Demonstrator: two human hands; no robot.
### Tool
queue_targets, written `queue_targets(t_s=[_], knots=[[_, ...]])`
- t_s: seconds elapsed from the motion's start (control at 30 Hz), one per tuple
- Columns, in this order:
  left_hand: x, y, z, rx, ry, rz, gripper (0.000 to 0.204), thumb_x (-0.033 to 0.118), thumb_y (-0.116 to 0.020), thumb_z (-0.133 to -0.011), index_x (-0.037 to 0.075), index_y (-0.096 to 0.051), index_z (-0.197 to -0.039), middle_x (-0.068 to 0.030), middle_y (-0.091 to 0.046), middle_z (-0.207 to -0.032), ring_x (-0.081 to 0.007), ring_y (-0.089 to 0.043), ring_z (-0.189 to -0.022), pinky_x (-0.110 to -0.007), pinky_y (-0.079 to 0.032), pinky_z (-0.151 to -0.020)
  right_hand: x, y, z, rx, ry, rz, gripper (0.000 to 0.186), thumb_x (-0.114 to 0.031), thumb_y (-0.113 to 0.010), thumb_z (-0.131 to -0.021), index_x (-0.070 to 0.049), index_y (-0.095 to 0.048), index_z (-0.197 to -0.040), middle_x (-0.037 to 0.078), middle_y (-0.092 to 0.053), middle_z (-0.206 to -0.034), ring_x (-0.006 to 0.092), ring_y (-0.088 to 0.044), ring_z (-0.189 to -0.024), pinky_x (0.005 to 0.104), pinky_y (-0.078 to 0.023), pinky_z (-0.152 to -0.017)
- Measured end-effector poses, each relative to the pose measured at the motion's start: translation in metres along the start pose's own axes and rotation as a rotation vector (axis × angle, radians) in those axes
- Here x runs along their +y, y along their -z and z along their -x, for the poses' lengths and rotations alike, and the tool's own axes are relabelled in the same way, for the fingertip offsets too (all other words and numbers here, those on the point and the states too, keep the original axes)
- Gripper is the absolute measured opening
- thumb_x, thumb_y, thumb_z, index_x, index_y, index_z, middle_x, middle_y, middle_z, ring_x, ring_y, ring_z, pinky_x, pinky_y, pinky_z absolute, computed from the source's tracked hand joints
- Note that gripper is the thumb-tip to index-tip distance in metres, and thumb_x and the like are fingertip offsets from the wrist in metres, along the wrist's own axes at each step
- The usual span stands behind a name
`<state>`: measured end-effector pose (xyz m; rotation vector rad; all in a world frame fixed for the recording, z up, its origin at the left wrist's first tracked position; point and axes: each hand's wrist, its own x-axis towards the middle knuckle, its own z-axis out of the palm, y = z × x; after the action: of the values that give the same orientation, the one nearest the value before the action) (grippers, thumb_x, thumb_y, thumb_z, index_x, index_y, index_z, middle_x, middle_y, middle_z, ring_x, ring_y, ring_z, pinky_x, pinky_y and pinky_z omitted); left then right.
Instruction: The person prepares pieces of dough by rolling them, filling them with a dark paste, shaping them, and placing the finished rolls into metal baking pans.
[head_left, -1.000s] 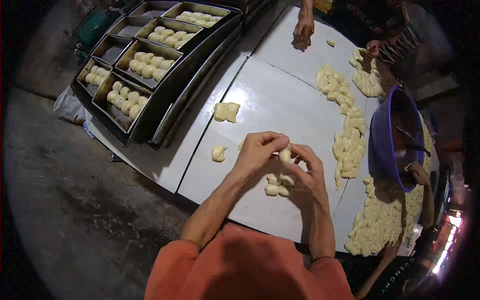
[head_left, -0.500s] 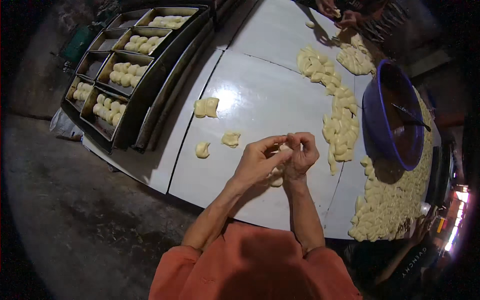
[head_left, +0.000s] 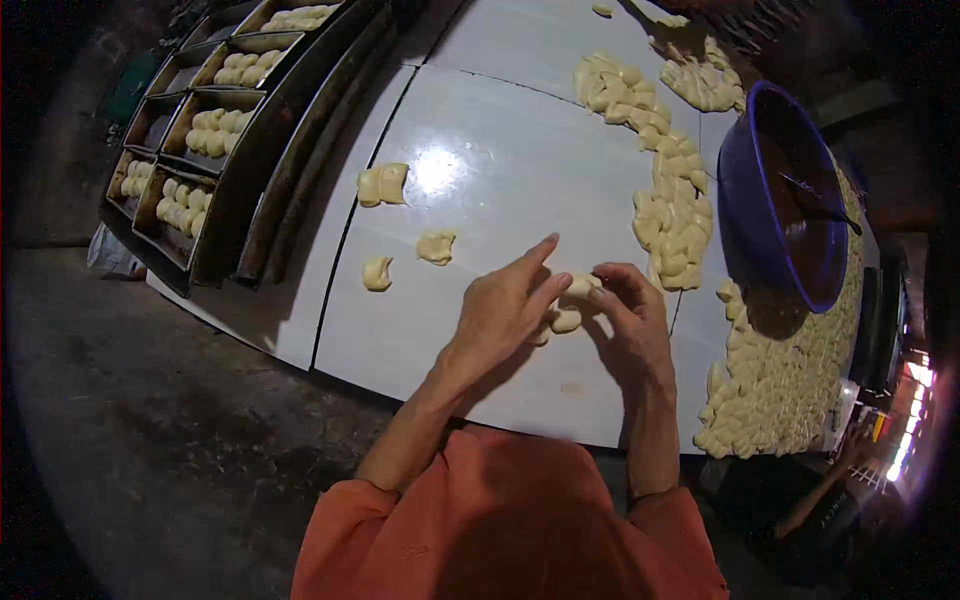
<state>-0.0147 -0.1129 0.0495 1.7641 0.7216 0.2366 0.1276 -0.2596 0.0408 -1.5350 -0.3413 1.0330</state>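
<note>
A small piece of pale yellow dough (head_left: 580, 287) is between my two hands above the white tabletop. My right hand (head_left: 640, 318) curls its fingers and thumb around the right side of that piece. My left hand (head_left: 497, 312) is open, its index finger stretched out and its thumb tip against the dough's left side; its other fingers are partly hidden. Just beneath lies another dough piece (head_left: 566, 320), with more dough partly covered by my left hand. Left of my hands sit a torn dough piece (head_left: 435, 247), a small curled one (head_left: 377, 273) and a folded one (head_left: 383, 185).
Metal baking pans (head_left: 213, 132) holding rows of dough balls stand at the left. A long heap of dough pieces (head_left: 678, 205) lies to the right. Beyond it are a purple basin (head_left: 745, 215) with a long-handled utensil and a wide spread of dough (head_left: 765, 395).
My hands have parted from their close pinch, and the left index finger is now stretched out. The dough between them shows more. The whole view has shifted slightly.
</note>
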Motion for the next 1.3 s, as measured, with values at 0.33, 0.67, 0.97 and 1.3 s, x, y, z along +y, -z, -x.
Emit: queue_targets(t_s=[0.33,0.67,0.97,1.3], knots=[[-0.037,-0.003,0.022,-0.114,-0.382,-0.488,0.050,0.022,-0.078,-0.079,0.005,-0.062,-0.123,-0.0126,-0.063,-0.114,-0.0308,-0.059,-0.109,-0.045,-0.043,-0.095,-0.010,0.005,0.007,-0.230,0.089,0.671,0.035,-0.018,-0.064,-0.092,0.003,-0.065,-0.120,0.018,-0.068,-0.113,0.0291,-0.066,-0.099,0.0384,-0.052,-0.089],[-0.046,0.001,0.039,-0.032,-0.368,-0.555,0.063,0.028,-0.078,-0.082,0.005,-0.056,-0.136,-0.0147,-0.060,-0.131,-0.0311,-0.054,-0.123,-0.049,-0.041,-0.102,-0.033,-0.029,0.010,-0.266,0.383,1.098,0.047,-0.022,-0.073,-0.085,0.000,-0.063,-0.125,0.019,-0.065,-0.120,0.0386,-0.063,-0.108,0.0467,-0.050,-0.094],[-0.080,0.095,0.073,0.592,-0.007,-0.220,0.044,0.020,-0.079,-0.083,0.003,-0.066,-0.121,-0.0129,-0.065,-0.116,-0.0305,-0.064,-0.102,-0.042,-0.048,-0.090,-0.003,-0.158,-0.056,-0.188,0.687,1.127,0.050,-0.019,-0.075,-0.084,-0.002,-0.059,-0.128,0.019,-0.059,-0.123,0.0374,-0.058,-0.109,0.0469,-0.049,-0.090],[-0.098,0.130,0.051,0.500,-0.067,-0.236,0.026,0.018,-0.075,-0.087,0.002,-0.073,-0.108,-0.0115,-0.071,-0.095,-0.0277,-0.067,-0.085,-0.038,-0.053,-0.076,-0.009,-0.179,-0.061,-0.144,0.028,-0.092,0.021,-0.018,-0.063,-0.097,-0.006,-0.060,-0.114,0.002,-0.057,-0.086,0.0073,-0.054,-0.071,0.0234,-0.044,-0.060]])
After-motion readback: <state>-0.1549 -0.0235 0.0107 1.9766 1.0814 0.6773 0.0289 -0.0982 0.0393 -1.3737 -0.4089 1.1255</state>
